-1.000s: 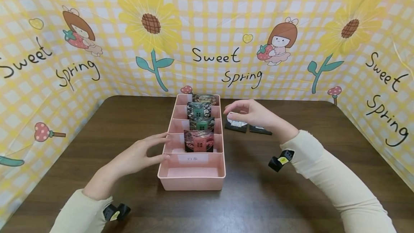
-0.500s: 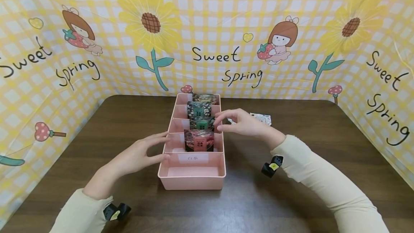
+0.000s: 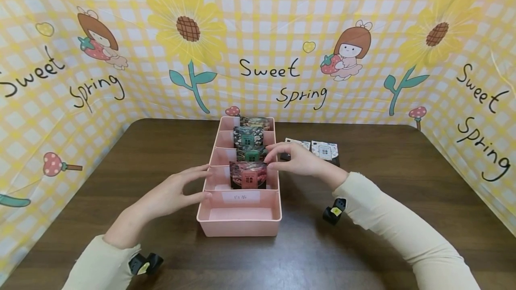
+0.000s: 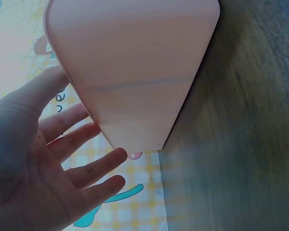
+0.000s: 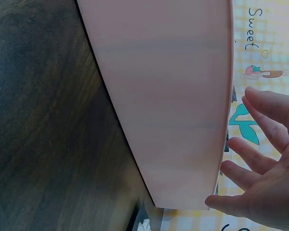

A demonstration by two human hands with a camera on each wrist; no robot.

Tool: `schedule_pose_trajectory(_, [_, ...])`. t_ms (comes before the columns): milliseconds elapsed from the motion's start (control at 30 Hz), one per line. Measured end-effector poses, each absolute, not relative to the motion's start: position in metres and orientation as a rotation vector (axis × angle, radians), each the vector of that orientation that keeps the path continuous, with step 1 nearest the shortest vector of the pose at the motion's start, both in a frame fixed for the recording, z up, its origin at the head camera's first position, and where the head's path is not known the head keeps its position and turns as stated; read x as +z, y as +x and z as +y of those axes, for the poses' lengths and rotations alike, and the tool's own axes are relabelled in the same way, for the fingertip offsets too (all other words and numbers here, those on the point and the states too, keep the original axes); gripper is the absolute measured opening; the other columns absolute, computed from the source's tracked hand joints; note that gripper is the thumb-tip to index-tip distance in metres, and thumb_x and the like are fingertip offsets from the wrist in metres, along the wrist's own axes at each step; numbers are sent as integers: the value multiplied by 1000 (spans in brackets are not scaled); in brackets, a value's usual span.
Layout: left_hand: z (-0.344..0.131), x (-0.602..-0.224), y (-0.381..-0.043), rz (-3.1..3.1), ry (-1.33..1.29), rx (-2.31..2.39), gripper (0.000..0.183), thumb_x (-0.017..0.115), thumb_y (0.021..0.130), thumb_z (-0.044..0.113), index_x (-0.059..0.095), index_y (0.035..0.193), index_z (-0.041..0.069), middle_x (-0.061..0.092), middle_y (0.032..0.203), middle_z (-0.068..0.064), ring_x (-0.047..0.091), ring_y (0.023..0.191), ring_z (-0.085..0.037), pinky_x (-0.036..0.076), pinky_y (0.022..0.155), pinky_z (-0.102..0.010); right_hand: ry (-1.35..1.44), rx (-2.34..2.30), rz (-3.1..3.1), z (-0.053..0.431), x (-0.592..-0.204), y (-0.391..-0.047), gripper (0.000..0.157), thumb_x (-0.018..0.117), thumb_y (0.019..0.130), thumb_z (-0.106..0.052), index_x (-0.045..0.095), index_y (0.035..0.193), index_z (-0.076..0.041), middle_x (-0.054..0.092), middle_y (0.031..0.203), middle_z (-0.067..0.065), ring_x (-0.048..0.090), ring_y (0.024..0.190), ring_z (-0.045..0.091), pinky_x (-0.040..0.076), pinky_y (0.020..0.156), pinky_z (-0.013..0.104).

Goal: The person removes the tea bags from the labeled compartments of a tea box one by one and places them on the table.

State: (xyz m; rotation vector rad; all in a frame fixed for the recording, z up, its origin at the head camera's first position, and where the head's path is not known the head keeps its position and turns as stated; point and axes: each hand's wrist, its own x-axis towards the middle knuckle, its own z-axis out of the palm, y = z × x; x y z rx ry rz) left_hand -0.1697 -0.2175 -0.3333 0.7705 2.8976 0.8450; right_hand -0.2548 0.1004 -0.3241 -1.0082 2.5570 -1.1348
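A long pink divided box (image 3: 238, 229) stands on the table, pointing away from me. Its compartments hold a red sachet (image 3: 248, 176), a green sachet (image 3: 252, 154), a dark floral one with a green label (image 3: 247, 138) and a brownish sachet (image 3: 255, 123) at the back. My left hand (image 3: 169, 194) touches the box's left rim with spread fingertips; the left wrist view shows the palm facing the wall of the box. At the right rim, beside the red sachet, my right hand (image 3: 300, 160) has loosely bent fingers and no sachet between them.
Two white-and-black sachets, a right one (image 3: 324, 150) and a left one (image 3: 298, 142) partly behind my right hand, lie on the brown table (image 3: 161, 254). A paper label (image 3: 240, 197) marks the front compartment. A yellow checked cloth (image 3: 258, 39) walls the back and sides.
My right hand has moved left and nearer, from above the loose sachets to the box's right rim, uncovering both sachets. The left hand stays at its rim.
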Motion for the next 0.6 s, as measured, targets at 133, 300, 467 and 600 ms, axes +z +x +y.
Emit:
schedule_pose_trajectory(133, [-217,-333,-170,2899,774,848,54,65,85,41,56,129,10,46,142,-15,43,131,-36,38,103,-53,-1041,-1136,2569,101,-326,-256,15,67,85,-14,70,99,-9,55,133,18,46,129,30,32,110,51])
schedule_pose_trajectory(300, [-217,-333,-169,2902,781,849,53,65,86,40,56,128,9,45,143,-15,43,131,-36,38,103,-53,-1038,-1145,2571,100,-330,-257,14,67,86,-13,71,98,-8,55,132,18,46,129,30,34,109,50])
schedule_pose_trajectory(467, [-217,-333,-169,2898,786,857,53,65,85,39,56,128,8,45,143,-15,43,131,-36,38,103,-53,-1061,-1131,2599,99,-335,-258,13,66,86,-12,71,97,-8,56,131,18,48,127,31,37,107,49])
schedule_pose_trajectory(600, [-217,-333,-169,2898,798,860,53,65,86,38,55,129,9,45,143,-15,43,130,-36,38,103,-53,-1077,-1117,2621,98,-336,-257,12,67,85,-11,71,96,-8,57,129,18,50,125,32,39,105,48])
